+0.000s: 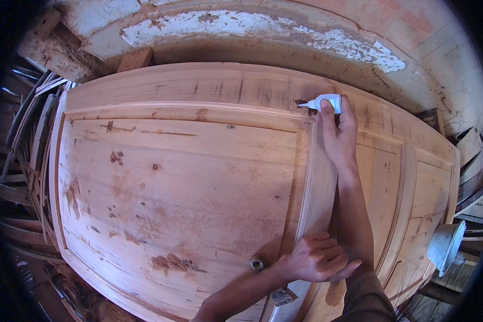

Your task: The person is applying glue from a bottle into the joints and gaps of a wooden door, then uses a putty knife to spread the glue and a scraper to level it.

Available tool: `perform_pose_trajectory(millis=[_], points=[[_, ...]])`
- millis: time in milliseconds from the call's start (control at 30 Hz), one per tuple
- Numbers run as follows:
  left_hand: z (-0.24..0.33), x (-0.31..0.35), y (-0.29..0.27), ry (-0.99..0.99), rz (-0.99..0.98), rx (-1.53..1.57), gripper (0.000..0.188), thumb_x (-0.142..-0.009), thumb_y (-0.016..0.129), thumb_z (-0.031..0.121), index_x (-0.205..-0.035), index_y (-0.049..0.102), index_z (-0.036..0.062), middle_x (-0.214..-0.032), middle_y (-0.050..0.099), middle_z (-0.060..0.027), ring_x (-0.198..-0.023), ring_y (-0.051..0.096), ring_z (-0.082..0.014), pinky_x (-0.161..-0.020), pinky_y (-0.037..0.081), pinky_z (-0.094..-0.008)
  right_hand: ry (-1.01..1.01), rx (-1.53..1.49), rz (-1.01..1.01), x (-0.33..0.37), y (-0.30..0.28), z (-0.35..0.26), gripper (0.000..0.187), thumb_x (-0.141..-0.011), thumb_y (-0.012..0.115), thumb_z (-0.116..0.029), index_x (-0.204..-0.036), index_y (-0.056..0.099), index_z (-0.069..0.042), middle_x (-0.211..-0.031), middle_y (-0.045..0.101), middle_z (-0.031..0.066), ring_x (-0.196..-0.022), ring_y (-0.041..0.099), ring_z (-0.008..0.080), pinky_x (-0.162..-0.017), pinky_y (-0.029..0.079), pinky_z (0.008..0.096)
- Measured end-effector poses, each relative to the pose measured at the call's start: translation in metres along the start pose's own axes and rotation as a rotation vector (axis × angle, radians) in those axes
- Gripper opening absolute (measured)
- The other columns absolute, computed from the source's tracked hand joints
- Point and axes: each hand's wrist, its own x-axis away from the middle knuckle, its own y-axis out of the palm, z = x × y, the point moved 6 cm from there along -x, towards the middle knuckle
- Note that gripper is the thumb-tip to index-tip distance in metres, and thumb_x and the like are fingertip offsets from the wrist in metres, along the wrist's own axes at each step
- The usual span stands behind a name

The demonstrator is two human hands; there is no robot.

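Observation:
A large wooden panelled door [198,177] lies before me, with knots and reddish-brown patches on its surface. At its far rail, my right hand [338,126] grips a small white squeeze bottle [327,102] with a narrow nozzle. The bottle is held sideways, its tip pointing left at a dark damaged spot [301,102] in the wood. My left hand [322,258] is curled closed beside my right forearm, over the door's middle upright. Its palm is hidden, so whatever it may hold cannot be seen. Just below it rests a small dark block-like piece [282,297].
A small round ring-shaped object [256,264] sits on the panel near my left wrist. Brown dust [173,263] is heaped nearby. Scrap wood strips [29,139] crowd the left side. A pale bucket [444,247] stands off the right edge. A wall with peeling paint [263,27] runs behind.

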Motion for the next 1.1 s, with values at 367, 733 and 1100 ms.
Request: perform_pose_trajectory(millis=[367, 733, 1100], points=[[0.0008, -0.0051, -0.0022, -0.004, 0.030, -0.012, 0.044, -0.077, 0.077, 0.020, -0.050, 0.043, 0.0130, -0.048, 0.045, 0.0018, -0.042, 0.043, -0.0111, -0.042, 0.032, -0.0258, 0.048, -0.051, -0.041, 0.0004, 0.0034, -0.0028, 0.021, -0.097, 0.057, -0.021, -0.096, 0.056, 0.001, -0.074, 0.065, 0.0077, -0.067, 0.063, 0.0127, -0.062, 0.048, 0.0291], [0.0012, -0.0067, -0.0030, -0.010, 0.010, -0.016, 0.043, -0.077, 0.077, 0.020, -0.051, 0.044, 0.0128, -0.049, 0.047, 0.0022, -0.042, 0.044, -0.0111, -0.042, 0.033, -0.0254, 0.035, -0.001, -0.082, 0.0010, 0.0026, -0.0077, 0.021, -0.096, 0.059, -0.022, -0.096, 0.058, -0.001, -0.072, 0.064, 0.0054, -0.064, 0.059, 0.0110, -0.060, 0.046, 0.0280], [0.0003, -0.0050, -0.0015, -0.008, 0.032, -0.002, 0.043, -0.077, 0.076, 0.020, -0.051, 0.043, 0.0128, -0.048, 0.044, 0.0025, -0.041, 0.042, -0.0111, -0.042, 0.032, -0.0260, 0.047, -0.029, -0.084, 0.0021, 0.0030, -0.0077, 0.019, -0.097, 0.058, -0.021, -0.098, 0.059, -0.002, -0.072, 0.063, 0.0035, -0.065, 0.059, 0.0101, -0.061, 0.045, 0.0269]])
